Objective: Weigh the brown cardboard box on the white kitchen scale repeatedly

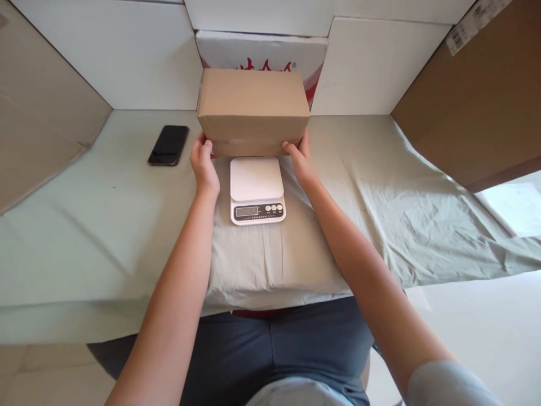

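Both forearms reach forward over the pale green cloth, angling inward from the lower corners, wrists fairly straight. The left hand and the right hand meet the brown cardboard box at its lower near corners, just beyond the white kitchen scale.

The box hides much of the red lettering on the white carton behind it. Most of the fingers are out of sight at the sides and perhaps underneath; whether the box rests on the cloth or is lifted is hard to tell. The scale's display looks blank, though it is small here.

The hands stand a box's length apart, holding it between them, thumbs on the near face.
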{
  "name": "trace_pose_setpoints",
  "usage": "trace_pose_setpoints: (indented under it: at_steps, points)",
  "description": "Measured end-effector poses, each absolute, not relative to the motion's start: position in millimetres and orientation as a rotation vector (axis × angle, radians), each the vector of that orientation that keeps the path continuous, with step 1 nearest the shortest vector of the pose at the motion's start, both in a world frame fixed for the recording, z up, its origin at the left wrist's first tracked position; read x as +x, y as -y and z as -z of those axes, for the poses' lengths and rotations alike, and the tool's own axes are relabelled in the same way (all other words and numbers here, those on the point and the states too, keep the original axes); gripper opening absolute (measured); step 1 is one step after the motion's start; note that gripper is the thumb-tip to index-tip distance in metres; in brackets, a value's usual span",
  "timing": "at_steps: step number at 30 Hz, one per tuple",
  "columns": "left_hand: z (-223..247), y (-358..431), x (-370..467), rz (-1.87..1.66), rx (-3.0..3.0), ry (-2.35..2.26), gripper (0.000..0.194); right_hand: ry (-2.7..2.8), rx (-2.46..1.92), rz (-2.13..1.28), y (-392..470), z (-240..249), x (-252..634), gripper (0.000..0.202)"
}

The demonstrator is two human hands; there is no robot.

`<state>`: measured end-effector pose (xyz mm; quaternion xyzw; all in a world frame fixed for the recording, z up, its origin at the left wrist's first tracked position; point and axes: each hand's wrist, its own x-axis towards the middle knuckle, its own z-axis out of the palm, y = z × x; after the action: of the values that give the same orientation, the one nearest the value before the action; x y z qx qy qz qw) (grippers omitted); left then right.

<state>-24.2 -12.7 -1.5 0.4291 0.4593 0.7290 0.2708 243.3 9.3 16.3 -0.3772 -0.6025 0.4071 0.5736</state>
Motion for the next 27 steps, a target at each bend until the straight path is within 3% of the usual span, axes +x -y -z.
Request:
trace_pose_setpoints:
  at_steps: [17, 27]
  points:
    - [22, -1, -32, -1.775, 1.246, -1.120, 0.065, 1.381, -1.012, -0.974, -24, -7, 237, 0.082]
    - [27, 0, -30, -1.759, 1.293, -1.218, 0.054, 1.440, -1.080, -0.999, -26, -1, 240, 0.080]
